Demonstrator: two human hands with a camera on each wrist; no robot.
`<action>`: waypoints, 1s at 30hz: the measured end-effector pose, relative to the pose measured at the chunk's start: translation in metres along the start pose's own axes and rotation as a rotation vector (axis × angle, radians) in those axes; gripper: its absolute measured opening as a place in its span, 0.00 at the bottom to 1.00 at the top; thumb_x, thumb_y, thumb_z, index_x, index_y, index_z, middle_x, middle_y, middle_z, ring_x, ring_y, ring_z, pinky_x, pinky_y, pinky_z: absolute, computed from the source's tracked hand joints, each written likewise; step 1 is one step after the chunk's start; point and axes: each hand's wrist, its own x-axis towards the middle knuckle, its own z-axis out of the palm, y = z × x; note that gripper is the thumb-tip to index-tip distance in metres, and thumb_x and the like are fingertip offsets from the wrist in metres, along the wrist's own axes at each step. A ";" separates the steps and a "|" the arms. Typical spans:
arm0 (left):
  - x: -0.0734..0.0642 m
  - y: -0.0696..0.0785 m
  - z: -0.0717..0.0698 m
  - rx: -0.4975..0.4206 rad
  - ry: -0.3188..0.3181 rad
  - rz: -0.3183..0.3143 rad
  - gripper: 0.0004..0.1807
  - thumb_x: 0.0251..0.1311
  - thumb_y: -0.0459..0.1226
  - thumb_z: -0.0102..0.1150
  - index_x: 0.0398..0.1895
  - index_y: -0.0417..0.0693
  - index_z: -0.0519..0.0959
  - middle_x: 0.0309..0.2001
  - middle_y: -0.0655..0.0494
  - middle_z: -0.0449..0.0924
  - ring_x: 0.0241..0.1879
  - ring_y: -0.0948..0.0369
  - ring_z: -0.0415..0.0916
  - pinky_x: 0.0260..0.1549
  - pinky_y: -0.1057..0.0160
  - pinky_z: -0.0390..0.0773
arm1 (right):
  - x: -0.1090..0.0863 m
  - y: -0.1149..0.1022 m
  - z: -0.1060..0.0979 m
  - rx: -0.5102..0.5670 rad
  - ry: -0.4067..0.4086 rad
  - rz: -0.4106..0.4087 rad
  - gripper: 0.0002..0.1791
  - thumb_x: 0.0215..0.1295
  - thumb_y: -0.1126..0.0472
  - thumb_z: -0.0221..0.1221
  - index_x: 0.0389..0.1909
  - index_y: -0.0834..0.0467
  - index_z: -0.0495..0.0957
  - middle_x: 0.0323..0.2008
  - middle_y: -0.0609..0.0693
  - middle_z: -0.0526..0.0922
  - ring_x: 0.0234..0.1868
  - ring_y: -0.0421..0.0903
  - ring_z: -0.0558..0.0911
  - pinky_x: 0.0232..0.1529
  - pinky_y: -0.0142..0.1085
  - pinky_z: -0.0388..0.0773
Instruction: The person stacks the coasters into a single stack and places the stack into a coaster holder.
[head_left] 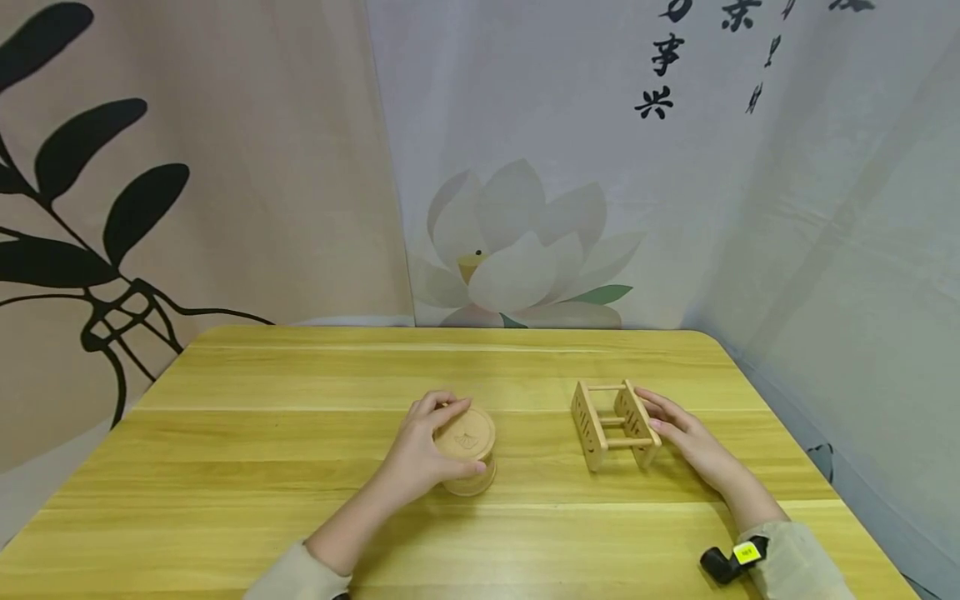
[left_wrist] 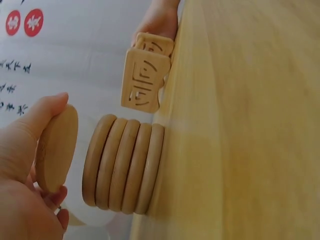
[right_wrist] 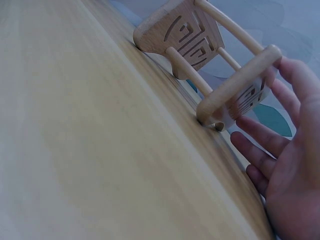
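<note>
My left hand (head_left: 416, 458) grips the edges of a round wooden coaster (left_wrist: 59, 150), which has a small carved mark on its top face. Below that coaster, apart from it, several more round coasters (left_wrist: 122, 167) sit in a stack on the table; from the head view they are mostly hidden. To the right stands a wooden coaster rack (head_left: 592, 429), two slotted side panels joined by thin rods. Against its right panel rest the fingers of my right hand (head_left: 693, 442). The right wrist view shows those fingers (right_wrist: 262, 135) fairly straight, not wrapped around the rack.
All of this stands on a yellow wood-grain table (head_left: 262, 400). Behind it hangs a printed cloth (head_left: 540, 125) with a lotus and dark writing. A black strap device (head_left: 731, 562) is on the right sleeve.
</note>
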 end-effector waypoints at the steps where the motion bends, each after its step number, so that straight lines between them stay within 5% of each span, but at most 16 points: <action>1: 0.000 -0.002 -0.001 -0.001 -0.004 0.000 0.47 0.30 0.40 0.83 0.63 0.46 0.74 0.58 0.61 0.66 0.63 0.55 0.57 0.59 0.44 0.60 | 0.000 0.000 0.000 0.001 0.000 0.002 0.28 0.76 0.61 0.45 0.74 0.58 0.54 0.64 0.69 0.64 0.56 0.31 0.70 0.54 0.24 0.62; 12: -0.004 -0.016 -0.004 0.039 -0.054 -0.006 0.49 0.31 0.47 0.82 0.64 0.46 0.72 0.60 0.57 0.66 0.63 0.51 0.56 0.58 0.40 0.60 | 0.000 0.000 0.000 0.008 0.000 -0.002 0.27 0.76 0.62 0.44 0.73 0.58 0.54 0.63 0.69 0.64 0.57 0.31 0.70 0.54 0.24 0.62; 30: -0.005 -0.020 0.000 0.050 -0.077 -0.006 0.48 0.32 0.44 0.82 0.64 0.45 0.72 0.60 0.58 0.67 0.63 0.50 0.56 0.57 0.36 0.58 | 0.000 0.000 -0.001 0.024 -0.003 -0.004 0.27 0.76 0.62 0.44 0.73 0.58 0.54 0.63 0.70 0.64 0.57 0.31 0.70 0.54 0.25 0.63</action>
